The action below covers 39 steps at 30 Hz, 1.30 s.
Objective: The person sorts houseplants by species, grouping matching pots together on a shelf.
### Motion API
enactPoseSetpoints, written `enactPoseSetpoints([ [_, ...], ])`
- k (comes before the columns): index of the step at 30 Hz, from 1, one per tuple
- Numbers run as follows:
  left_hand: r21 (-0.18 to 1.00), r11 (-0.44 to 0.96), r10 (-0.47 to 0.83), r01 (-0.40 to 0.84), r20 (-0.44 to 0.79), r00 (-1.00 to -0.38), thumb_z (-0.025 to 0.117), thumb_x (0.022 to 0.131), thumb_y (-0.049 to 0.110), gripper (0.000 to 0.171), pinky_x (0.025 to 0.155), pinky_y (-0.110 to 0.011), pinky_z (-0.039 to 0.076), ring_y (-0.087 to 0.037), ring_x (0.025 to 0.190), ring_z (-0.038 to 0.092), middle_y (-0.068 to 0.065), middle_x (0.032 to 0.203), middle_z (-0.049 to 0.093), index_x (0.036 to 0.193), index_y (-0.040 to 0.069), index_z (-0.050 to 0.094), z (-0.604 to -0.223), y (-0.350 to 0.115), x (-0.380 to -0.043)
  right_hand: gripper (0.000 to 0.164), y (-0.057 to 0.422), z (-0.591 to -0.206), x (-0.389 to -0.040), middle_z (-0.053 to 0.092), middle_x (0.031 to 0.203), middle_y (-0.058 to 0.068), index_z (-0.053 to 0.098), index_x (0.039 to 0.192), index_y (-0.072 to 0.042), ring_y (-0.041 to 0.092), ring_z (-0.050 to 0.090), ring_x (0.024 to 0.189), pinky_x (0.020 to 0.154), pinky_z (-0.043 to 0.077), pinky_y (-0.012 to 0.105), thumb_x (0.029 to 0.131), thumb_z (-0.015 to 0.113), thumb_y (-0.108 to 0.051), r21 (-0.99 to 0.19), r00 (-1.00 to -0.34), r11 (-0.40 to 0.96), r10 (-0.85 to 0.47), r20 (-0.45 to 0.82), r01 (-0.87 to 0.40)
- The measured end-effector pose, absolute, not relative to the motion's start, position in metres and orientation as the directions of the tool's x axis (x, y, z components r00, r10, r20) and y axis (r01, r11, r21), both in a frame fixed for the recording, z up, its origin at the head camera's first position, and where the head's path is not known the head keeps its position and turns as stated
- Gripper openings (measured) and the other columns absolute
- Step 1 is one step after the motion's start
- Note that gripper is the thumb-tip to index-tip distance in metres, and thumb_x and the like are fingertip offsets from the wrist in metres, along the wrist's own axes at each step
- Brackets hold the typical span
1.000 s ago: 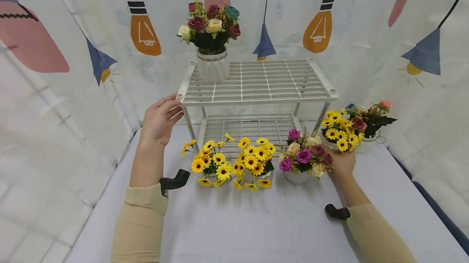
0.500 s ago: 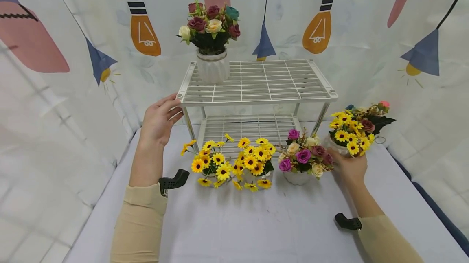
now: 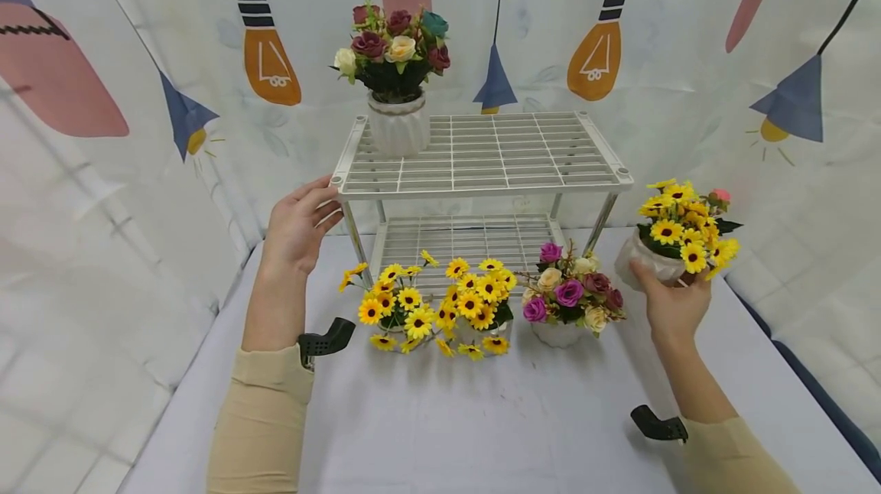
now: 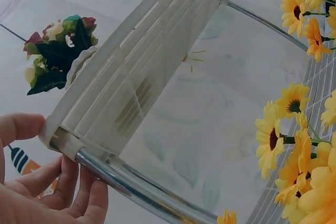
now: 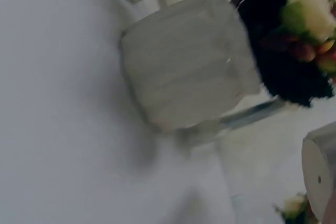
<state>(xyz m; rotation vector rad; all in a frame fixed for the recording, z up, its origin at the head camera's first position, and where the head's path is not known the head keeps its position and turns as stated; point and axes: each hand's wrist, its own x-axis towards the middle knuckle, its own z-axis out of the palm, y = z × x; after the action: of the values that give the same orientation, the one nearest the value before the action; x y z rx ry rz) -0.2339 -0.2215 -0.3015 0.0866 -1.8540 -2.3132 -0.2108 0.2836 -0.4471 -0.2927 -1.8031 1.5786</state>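
My left hand (image 3: 297, 238) grips the front left corner of a white two-tier wire shelf (image 3: 485, 192). In the left wrist view the thumb lies on the corner and the fingers curl by the chrome post (image 4: 126, 179). My right hand (image 3: 677, 307) holds a white pot of yellow artificial daisies (image 3: 677, 230), lifted and tilted, to the right of the shelf. The right wrist view shows the underside of this held pot (image 5: 320, 174) at its right edge. On the upper tier, at the left, stands a white pot of mixed roses (image 3: 399, 96).
Before the shelf stand two pots of yellow daisies (image 3: 399, 307), (image 3: 478, 303) and a pot of purple and cream roses (image 3: 571, 295). Another rose pot, mostly hidden, shows a pink bloom (image 3: 720, 194) behind the held daisies. A white cloth (image 3: 482, 425) covers the table.
My right hand has moved the daisy pot right and upward, away from the shelf, and it now hides most of the rose pot behind. The left hand has stayed on the shelf corner.
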Motion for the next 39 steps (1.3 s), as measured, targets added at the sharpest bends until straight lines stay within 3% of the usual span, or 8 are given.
enactPoseSetpoints([
  [3,0.973,-0.209,-0.172,0.1,0.064,-0.983,0.067,0.102,0.02,0.054,0.107,-0.038,0.041,-0.023,0.117,0.057,-0.005,0.131,0.059,0.148,-0.003,0.051,-0.302,-0.222,-0.234,0.087,0.278,-0.43,-0.212,0.052,0.142,0.003,0.044,0.151,-0.022,0.018,0.053,0.123,0.089,0.051,0.019,0.079,0.09,-0.007,-0.911,-0.686,0.212,0.603,0.407,-0.355],
  [11,0.971,-0.22,-0.178,0.098,0.059,-0.982,0.068,0.101,0.021,0.054,0.107,-0.038,0.041,-0.024,0.116,0.057,-0.006,0.13,0.059,0.148,-0.002,0.052,-0.303,-0.221,-0.234,0.087,0.263,-0.386,-0.204,0.049,0.143,0.003,0.044,0.151,-0.02,0.018,0.049,0.125,0.096,0.047,0.026,0.079,0.09,-0.006,-0.872,-0.61,0.225,0.638,0.469,-0.435],
  [16,0.973,-0.209,-0.176,0.097,0.06,-0.983,0.069,0.101,0.022,0.054,0.107,-0.038,0.041,-0.024,0.114,0.058,-0.007,0.131,0.06,0.147,-0.001,0.053,-0.304,-0.218,-0.237,0.079,0.246,-0.353,-0.192,0.053,0.139,0.008,0.05,0.145,-0.013,0.023,0.051,0.125,0.097,0.048,0.029,0.078,0.088,0.002,-0.824,-0.558,0.136,0.674,0.484,-0.551],
  [22,0.976,-0.195,-0.181,0.098,0.062,-0.982,0.068,0.101,0.022,0.052,0.107,-0.039,0.04,-0.023,0.114,0.058,-0.01,0.135,0.058,0.146,-0.002,0.054,-0.306,-0.218,-0.238,0.076,0.224,-0.316,-0.193,0.054,0.136,0.019,0.051,0.139,-0.001,0.033,0.051,0.129,0.106,0.046,0.037,0.073,0.085,0.015,-0.666,-0.528,-0.04,0.647,0.551,-0.745],
  [27,0.975,-0.197,-0.179,0.102,0.066,-0.982,0.068,0.101,0.022,0.054,0.108,-0.039,0.04,-0.023,0.115,0.059,-0.011,0.138,0.057,0.147,-0.002,0.052,-0.305,-0.218,-0.237,0.071,0.223,-0.295,-0.208,0.054,0.122,0.019,0.052,0.129,0.005,0.03,0.056,0.113,0.093,0.05,0.034,0.069,0.09,0.01,-0.621,-0.466,-0.024,0.683,0.562,-0.783],
  [31,0.975,-0.201,-0.181,0.097,0.061,-0.982,0.069,0.101,0.022,0.054,0.107,-0.038,0.041,-0.024,0.116,0.058,-0.009,0.135,0.058,0.147,-0.001,0.053,-0.305,-0.219,-0.236,0.071,0.227,-0.279,-0.215,0.056,0.119,0.019,0.055,0.128,0.004,0.029,0.058,0.107,0.088,0.052,0.034,0.067,0.092,0.008,-0.639,-0.482,-0.062,0.713,0.509,-0.767],
  [39,0.968,-0.227,-0.149,0.105,0.072,-0.986,0.065,0.103,0.019,0.055,0.107,-0.038,0.039,-0.02,0.113,0.057,-0.004,0.128,0.058,0.15,-0.004,0.048,-0.303,-0.223,-0.234,0.071,0.215,-0.259,-0.232,0.055,0.118,0.016,0.055,0.128,-0.001,0.026,0.057,0.105,0.086,0.051,0.036,0.069,0.093,0.006,-0.685,-0.616,-0.175,0.628,0.476,-0.707],
])
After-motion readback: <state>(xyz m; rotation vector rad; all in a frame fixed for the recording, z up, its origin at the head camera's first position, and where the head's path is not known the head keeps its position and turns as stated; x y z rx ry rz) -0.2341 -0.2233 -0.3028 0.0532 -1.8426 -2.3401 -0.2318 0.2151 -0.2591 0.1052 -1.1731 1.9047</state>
